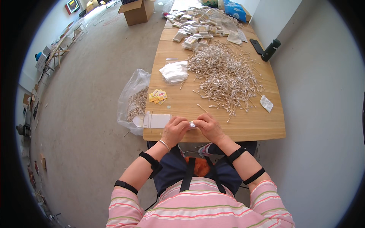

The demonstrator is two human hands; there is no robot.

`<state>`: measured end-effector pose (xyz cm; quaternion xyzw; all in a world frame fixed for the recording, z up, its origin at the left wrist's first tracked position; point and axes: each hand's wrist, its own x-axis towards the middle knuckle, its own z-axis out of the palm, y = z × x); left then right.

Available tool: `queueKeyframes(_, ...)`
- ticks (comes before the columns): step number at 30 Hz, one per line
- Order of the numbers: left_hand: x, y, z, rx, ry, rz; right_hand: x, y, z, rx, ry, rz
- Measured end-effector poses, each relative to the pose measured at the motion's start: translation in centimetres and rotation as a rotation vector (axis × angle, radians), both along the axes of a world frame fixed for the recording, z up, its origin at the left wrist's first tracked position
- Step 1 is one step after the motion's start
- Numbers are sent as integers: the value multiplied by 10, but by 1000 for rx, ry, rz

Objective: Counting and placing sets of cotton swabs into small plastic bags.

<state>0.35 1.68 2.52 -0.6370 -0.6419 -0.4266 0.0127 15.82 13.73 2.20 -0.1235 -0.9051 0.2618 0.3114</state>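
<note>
Both hands work at the near edge of the wooden table, directly in front of the seated person. The left hand and the right hand meet over a small clear packet, which sits between the two sets of fingertips. Each hand is pinched shut on one end of it, left hand on the left end, right hand on the right. The packet's long axis runs left to right, roughly parallel to the table edge. Neither hand is nearer than the other; the packet lies at the midpoint. Its contents are too small to make out.

Just left of the left hand, touching or nearly touching it, lies a flat white tray whose long axis also runs left to right along the table edge. Farther back and to the left lies a small cluster of yellow sachets. Beyond them sits a stack of empty clear bags.

The large heap of cotton swabs spreads across the table's middle, ahead and slightly right of the hands, so the right hand is the nearer one to it. A single loose swab lies just beyond the right hand.

Filled packets are piled at the far end. A dark bottle and a phone rest on the right edge. A plastic sack hangs at the table's left side.
</note>
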Motion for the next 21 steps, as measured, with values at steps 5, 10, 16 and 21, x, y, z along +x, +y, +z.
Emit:
queueKeyframes(5, -3, -4, -1, 8, 243, -16, 0, -3, 0, 370, -30, 2)
queueKeyframes(10, -2, -4, -7, 14, 230, 9, -2, -4, -2, 453, -40, -9)
queueKeyframes(16, 5, -9, -11, -169, -449, 139, 0, -2, 10, 211, -79, -3)
queueKeyframes(21, 6, -4, -13, -132, -523, 77, -9, -7, 14, 28, -63, -73)
